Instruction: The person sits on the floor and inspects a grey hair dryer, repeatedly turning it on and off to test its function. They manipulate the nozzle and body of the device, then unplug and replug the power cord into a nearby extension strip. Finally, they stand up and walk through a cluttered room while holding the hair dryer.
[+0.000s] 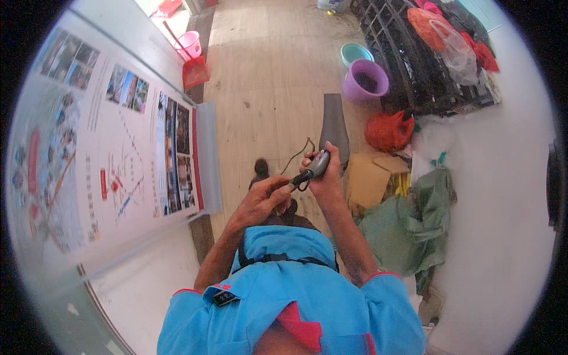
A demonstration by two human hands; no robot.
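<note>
My right hand point(328, 171) is wrapped round the handle of a grey hair dryer point(335, 127), whose long barrel points away from me. Its black power cord point(303, 177) leaves the handle's end through a ribbed sleeve and bends in a small loop. My left hand point(263, 201) is closed on the cord just below that sleeve, fingers pinched together. Another stretch of dark cord curves out beyond my hands over the floor. Both hands are held in front of my waist, close to each other.
At left stands a printed display board point(130, 148), with a red dustpan point(194, 72) and pink bucket point(189, 45) past it. Purple point(378, 83) and teal buckets, a red bag point(387, 131), cardboard point(370, 180), green cloth point(408, 225) and a black crate point(396, 59) line the right.
</note>
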